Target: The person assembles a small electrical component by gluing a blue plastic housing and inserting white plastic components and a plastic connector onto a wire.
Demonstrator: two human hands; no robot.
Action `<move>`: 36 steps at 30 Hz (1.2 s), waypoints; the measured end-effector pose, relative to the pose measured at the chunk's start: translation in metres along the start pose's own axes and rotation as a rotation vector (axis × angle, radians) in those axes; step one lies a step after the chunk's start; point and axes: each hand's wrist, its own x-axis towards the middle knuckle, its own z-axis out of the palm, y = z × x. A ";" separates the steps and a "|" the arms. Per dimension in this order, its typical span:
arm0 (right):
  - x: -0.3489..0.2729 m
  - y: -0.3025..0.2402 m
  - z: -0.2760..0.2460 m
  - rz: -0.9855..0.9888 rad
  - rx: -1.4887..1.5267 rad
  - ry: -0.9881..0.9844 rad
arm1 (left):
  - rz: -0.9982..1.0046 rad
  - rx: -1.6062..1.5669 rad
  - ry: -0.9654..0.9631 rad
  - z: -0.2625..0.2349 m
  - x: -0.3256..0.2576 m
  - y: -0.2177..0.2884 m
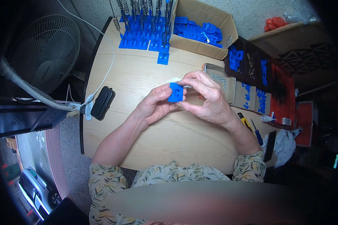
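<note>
Over the middle of a light wooden table, both hands meet around a small blue plastic block. My left hand cups the block from below and the left. My right hand pinches its top right corner with thumb and fingers. A white object pokes out just behind my fingers. A small open cardboard box of silver screws sits right behind my right hand.
Blue blocks fitted with upright metal springs stand at the table's far edge beside a cardboard box of blue parts. Trays with blue parts and screwdrivers lie at right. A black power adapter and a fan are at left.
</note>
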 end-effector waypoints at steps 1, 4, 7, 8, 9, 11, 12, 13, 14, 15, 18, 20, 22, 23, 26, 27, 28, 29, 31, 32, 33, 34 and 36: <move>-0.001 0.002 0.001 -0.025 -0.003 0.009 | 0.000 0.002 0.012 -0.001 -0.001 0.000; -0.002 -0.004 0.001 0.053 0.055 -0.006 | 0.001 -0.003 0.017 -0.003 -0.003 -0.001; -0.003 -0.004 0.002 0.033 0.032 0.004 | 0.004 -0.008 0.006 -0.003 -0.003 -0.002; -0.004 -0.003 0.003 0.033 0.035 0.003 | 0.007 -0.004 0.003 -0.003 -0.004 -0.003; -0.004 -0.003 0.004 0.037 0.025 0.002 | 0.007 -0.006 0.006 -0.004 -0.004 -0.004; -0.004 -0.001 0.005 0.041 0.015 -0.001 | -0.004 -0.013 -0.021 -0.007 -0.002 -0.004; -0.004 0.001 0.006 0.029 0.001 0.001 | -0.003 -0.016 -0.019 -0.009 -0.002 -0.004; -0.003 0.002 0.005 0.014 -0.014 0.009 | -0.010 -0.019 -0.028 -0.007 -0.001 -0.004; -0.003 0.000 0.003 0.012 -0.014 0.009 | -0.016 -0.022 -0.038 -0.006 0.000 -0.003; -0.001 -0.002 0.000 0.026 -0.001 0.013 | -0.015 -0.020 -0.038 -0.005 0.002 -0.002; 0.003 -0.001 0.001 0.050 0.030 -0.004 | -0.022 -0.044 -0.059 -0.010 0.004 -0.002; 0.003 -0.002 -0.001 0.060 0.047 -0.020 | -0.027 -0.030 -0.065 -0.010 0.003 -0.002; 0.004 -0.004 -0.003 0.078 -0.011 -0.070 | -0.025 -0.031 -0.066 -0.010 0.003 -0.002; 0.005 -0.007 -0.004 0.076 -0.013 -0.077 | -0.025 -0.026 -0.068 -0.010 0.002 -0.002; 0.005 -0.013 -0.004 0.084 -0.014 -0.091 | -0.035 -0.043 -0.081 -0.010 -0.001 -0.003; 0.005 -0.015 -0.003 0.086 -0.035 -0.091 | -0.022 -0.044 -0.084 -0.011 -0.001 -0.003; 0.005 -0.016 -0.002 0.091 -0.057 -0.089 | -0.028 -0.052 -0.088 -0.011 -0.002 -0.004; 0.005 -0.018 -0.003 0.086 -0.063 -0.096 | -0.033 -0.059 -0.092 -0.011 -0.003 -0.004; 0.006 -0.020 -0.003 0.084 -0.088 -0.101 | -0.038 -0.043 -0.057 -0.010 -0.002 -0.003; 0.006 -0.021 -0.003 0.077 -0.089 -0.106 | -0.052 -0.024 -0.018 -0.008 -0.003 -0.002; 0.006 -0.021 -0.003 0.072 -0.115 -0.110 | -0.045 -0.025 -0.019 -0.008 -0.003 -0.001; 0.006 -0.022 -0.004 0.069 -0.142 -0.114 | -0.050 -0.018 -0.026 -0.006 -0.003 0.000; 0.008 -0.024 -0.005 0.062 -0.154 -0.121 | -0.054 -0.010 -0.038 -0.005 -0.002 0.002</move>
